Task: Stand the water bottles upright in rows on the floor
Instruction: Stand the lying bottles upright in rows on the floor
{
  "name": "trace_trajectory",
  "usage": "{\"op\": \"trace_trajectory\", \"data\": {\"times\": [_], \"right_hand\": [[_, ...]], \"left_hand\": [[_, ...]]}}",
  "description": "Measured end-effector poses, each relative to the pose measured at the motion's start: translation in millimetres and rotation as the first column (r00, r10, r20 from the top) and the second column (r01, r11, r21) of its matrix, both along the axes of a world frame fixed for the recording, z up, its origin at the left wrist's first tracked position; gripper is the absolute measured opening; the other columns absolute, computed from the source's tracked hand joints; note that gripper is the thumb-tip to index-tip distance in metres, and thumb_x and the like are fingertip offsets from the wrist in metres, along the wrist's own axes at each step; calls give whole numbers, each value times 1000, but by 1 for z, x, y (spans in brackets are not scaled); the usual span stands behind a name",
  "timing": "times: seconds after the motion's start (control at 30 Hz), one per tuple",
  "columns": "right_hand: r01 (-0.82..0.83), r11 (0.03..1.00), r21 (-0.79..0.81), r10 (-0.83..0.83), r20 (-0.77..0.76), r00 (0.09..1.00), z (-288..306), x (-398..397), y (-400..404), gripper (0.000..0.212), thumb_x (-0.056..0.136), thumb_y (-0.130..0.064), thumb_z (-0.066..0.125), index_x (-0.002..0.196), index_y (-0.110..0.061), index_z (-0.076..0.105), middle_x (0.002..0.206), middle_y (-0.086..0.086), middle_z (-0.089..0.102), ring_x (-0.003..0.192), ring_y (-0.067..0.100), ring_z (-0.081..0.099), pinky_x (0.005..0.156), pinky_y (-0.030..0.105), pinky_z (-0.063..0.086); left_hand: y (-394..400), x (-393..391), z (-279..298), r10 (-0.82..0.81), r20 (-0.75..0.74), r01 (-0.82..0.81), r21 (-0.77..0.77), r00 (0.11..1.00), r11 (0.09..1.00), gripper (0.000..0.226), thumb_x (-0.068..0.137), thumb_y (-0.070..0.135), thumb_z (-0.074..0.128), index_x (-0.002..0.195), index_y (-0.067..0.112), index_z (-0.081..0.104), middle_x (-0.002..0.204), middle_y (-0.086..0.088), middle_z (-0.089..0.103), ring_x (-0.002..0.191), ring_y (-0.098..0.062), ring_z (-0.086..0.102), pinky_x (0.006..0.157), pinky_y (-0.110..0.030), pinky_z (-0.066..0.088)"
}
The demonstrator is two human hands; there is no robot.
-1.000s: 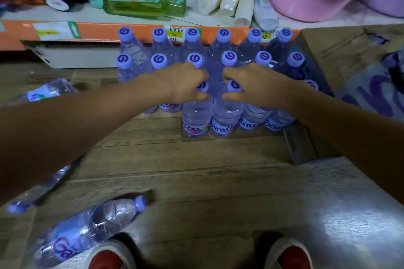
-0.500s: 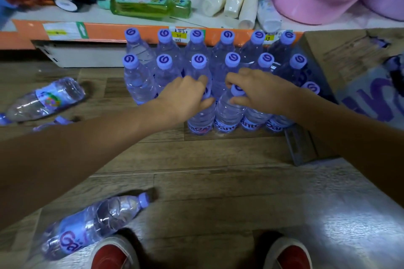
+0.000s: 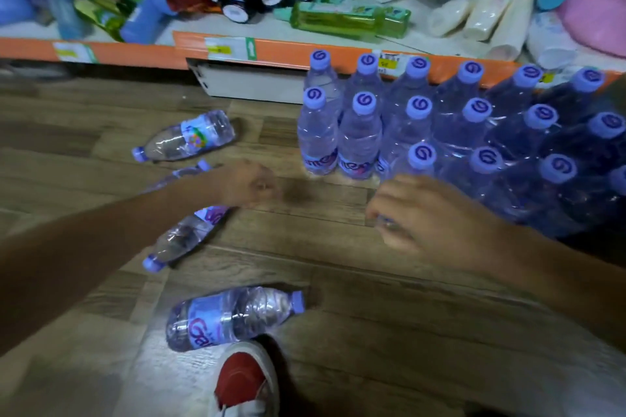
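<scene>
Clear water bottles with purple caps stand upright in rows on the wooden floor, in front of the shelf base. Several more lie on their sides to the left: one far off, one mostly hidden behind my left forearm, one just under my left wrist, and one by my shoe. My left hand hovers blurred and empty above the floor, between the lying bottles and the rows. My right hand wraps the lower body of the front row's leftmost bottle.
An orange-edged shelf crowded with toiletry bottles and tubes runs along the back. A pink basin sits at its right end. My red and white shoe is at the bottom, close to the nearest lying bottle.
My left hand came off the front-row caps and swung left toward the lying bottles. My right hand slid down from a cap to the bottle's body. The view turned left.
</scene>
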State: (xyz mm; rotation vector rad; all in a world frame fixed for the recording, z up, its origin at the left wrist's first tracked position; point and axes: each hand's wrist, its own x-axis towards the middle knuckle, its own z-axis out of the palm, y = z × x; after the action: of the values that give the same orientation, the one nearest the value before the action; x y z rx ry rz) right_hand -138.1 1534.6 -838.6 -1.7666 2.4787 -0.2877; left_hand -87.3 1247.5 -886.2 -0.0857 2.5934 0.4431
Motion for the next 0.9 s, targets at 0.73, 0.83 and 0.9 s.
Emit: {"op": "trace_trajectory", "data": {"times": [0.73, 0.83, 0.9], "right_hand": [[60, 932, 357, -354, 865, 356, -126, 87, -77, 23, 81, -34, 64, 76, -35, 42, 78, -11, 48, 76, 9, 47, 74, 29, 43], [139, 965, 222, -260, 875, 410, -93, 73, -81, 22, 82, -36, 61, 74, -31, 41, 66, -7, 51, 60, 3, 49, 64, 25, 43], [172, 979, 108, -189, 793, 579, -63, 59, -86, 22, 84, -38, 57, 77, -29, 39, 65, -7, 47, 59, 6, 45, 62, 28, 39]], "left_hand": [[-103, 179, -84, 689, -36, -685, 74, 724, 725, 69, 52, 59, 57, 101, 9, 61, 97, -19, 70, 94, -32, 66, 74, -30, 43], [-96, 175, -57, 640, -175, -600, 231, 748, 765, 49, 58, 58, 55, 105, 42, 52, 94, -3, 69, 85, -1, 63, 71, -9, 45], [-90, 165, -32, 600, -283, -536, 276, 748, 798, 46, 65, 50, 60, 109, 53, 47, 80, -2, 66, 71, 9, 59, 62, -1, 41]]}}
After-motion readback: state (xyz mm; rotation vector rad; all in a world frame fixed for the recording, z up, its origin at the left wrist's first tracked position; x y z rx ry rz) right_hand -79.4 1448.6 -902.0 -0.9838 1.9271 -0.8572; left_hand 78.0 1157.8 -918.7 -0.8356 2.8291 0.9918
